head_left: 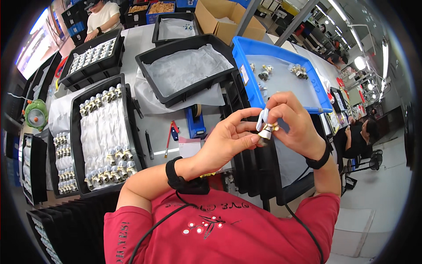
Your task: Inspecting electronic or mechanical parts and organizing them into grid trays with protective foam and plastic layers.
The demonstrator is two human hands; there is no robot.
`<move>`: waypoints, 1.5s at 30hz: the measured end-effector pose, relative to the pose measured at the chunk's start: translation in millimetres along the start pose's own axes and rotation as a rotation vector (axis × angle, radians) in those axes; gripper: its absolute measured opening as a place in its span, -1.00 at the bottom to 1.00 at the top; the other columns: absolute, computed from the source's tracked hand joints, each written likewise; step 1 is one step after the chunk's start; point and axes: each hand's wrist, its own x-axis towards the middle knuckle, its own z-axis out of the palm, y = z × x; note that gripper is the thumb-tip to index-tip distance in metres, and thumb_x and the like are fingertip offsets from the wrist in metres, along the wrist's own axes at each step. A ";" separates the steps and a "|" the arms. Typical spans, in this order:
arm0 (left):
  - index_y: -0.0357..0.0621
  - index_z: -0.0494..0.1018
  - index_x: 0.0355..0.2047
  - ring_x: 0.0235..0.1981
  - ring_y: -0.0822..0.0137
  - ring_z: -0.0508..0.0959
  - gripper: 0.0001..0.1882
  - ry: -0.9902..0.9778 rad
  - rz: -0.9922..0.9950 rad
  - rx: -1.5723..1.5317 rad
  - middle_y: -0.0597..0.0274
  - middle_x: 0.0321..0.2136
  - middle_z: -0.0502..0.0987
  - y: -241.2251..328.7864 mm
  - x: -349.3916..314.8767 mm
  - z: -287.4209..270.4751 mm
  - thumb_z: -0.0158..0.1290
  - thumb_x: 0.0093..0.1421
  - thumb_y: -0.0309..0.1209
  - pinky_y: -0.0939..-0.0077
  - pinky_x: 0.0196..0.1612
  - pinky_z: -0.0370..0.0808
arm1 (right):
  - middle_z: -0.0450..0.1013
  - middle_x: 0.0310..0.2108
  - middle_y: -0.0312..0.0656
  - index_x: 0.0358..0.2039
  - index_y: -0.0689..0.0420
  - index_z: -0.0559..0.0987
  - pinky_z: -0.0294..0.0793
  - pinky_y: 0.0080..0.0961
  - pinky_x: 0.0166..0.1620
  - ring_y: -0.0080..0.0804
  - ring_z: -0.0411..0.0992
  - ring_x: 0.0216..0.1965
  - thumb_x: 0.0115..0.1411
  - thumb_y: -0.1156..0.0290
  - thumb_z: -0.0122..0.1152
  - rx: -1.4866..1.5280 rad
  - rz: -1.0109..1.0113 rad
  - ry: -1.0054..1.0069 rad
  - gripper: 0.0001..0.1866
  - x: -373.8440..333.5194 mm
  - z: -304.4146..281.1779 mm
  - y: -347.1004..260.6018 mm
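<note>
Both hands were raised together. The right hand pinched a small white figurine from above; the left hand closed fingertips beneath it, steadying it for close work, blue tray just beyond.

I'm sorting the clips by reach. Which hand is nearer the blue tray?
Right. The right hand is raised just in front of the blue tray, overlapping its near edge, pinching a small figurine; the left hand sits lower and farther left.

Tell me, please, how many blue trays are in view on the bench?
1 on the bench: the blue tray sits just beyond the raised hands, holding a few small figurines. A blue crate stands far back; others may be hidden.
</note>
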 end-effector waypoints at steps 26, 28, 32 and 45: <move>-0.17 0.05 0.14 -0.12 0.32 0.47 -0.33 0.220 -0.105 -0.008 0.15 -0.12 0.38 28.5 -104.4 -77.2 0.14 0.07 -0.54 0.42 -0.05 0.45 | 0.23 0.07 -0.08 0.16 0.15 0.16 0.29 -0.35 0.06 -0.14 0.27 0.03 -0.11 0.49 0.33 0.499 0.075 -0.404 -0.19 49.6 99.1 -47.5; -0.15 0.01 0.18 -0.07 0.32 0.44 -0.29 0.205 -0.128 0.035 0.17 -0.08 0.36 39.6 -119.1 -90.1 0.12 0.08 -0.56 0.40 -0.02 0.43 | 0.24 0.04 -0.07 0.16 0.14 0.16 0.29 -0.33 0.05 -0.11 0.26 0.01 -0.14 0.48 0.34 0.439 0.015 -0.382 -0.18 62.3 115.1 -54.8; -0.14 -0.02 0.20 -0.03 0.34 0.41 -0.28 0.208 -0.160 0.111 0.16 -0.06 0.34 70.9 -152.7 -116.1 0.10 0.09 -0.56 0.43 0.03 0.38 | 0.27 0.00 -0.11 0.14 0.14 0.20 0.28 -0.33 0.05 -0.12 0.24 0.00 -0.17 0.49 0.35 0.466 -0.012 -0.340 -0.19 93.3 154.3 -73.8; -0.11 0.07 0.16 -0.12 0.46 0.42 -0.36 0.316 -0.164 0.275 0.22 -0.15 0.39 128.3 -249.9 -178.0 0.06 0.09 -0.62 0.54 -0.06 0.41 | 0.30 0.05 -0.25 0.10 0.09 0.27 0.18 -0.33 0.12 -0.21 0.16 0.08 -0.22 0.55 0.35 0.652 0.001 -0.227 -0.21 146.8 259.1 -132.0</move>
